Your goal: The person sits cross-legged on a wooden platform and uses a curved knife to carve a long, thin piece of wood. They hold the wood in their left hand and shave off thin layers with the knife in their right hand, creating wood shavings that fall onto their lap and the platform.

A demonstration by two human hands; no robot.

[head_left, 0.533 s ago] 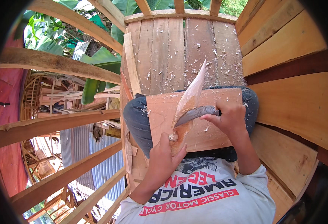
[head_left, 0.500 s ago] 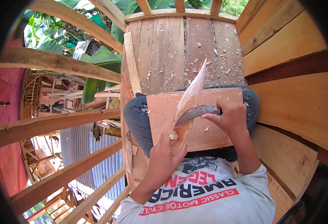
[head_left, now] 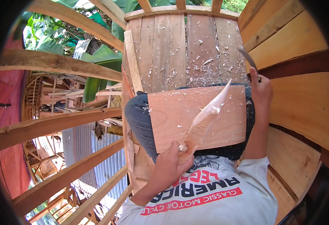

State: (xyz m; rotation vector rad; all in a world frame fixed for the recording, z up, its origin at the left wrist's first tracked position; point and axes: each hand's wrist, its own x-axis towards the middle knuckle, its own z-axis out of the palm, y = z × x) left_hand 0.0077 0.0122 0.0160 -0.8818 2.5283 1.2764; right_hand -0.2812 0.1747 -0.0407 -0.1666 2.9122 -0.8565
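My left hand (head_left: 173,161) is closed round the near end of a long, pointed piece of carved wood (head_left: 203,122). The carving slants up and to the right over a flat wooden board (head_left: 168,112) lying across my lap; its tip is pale and its near part browner. A curled shaving clings near the tip. Out to the right, beyond the board, my right hand (head_left: 261,88) grips a knife with a curved dark blade (head_left: 249,58), raised well apart from the carving. The knife's handle is mostly hidden in my fingers.
Wood shavings (head_left: 205,67) are scattered over the plank floor (head_left: 160,48) ahead. A slatted wooden railing (head_left: 59,123) runs along the left, with corrugated metal sheets (head_left: 108,161) below it. A plank wall (head_left: 303,108) rises close on the right. A loose wood strip (head_left: 132,62) lies along the left floor edge.
The knife has left the carving's surface and swung up and right with my right hand. In my left hand, the carving has tilted further right, its tip now lower.
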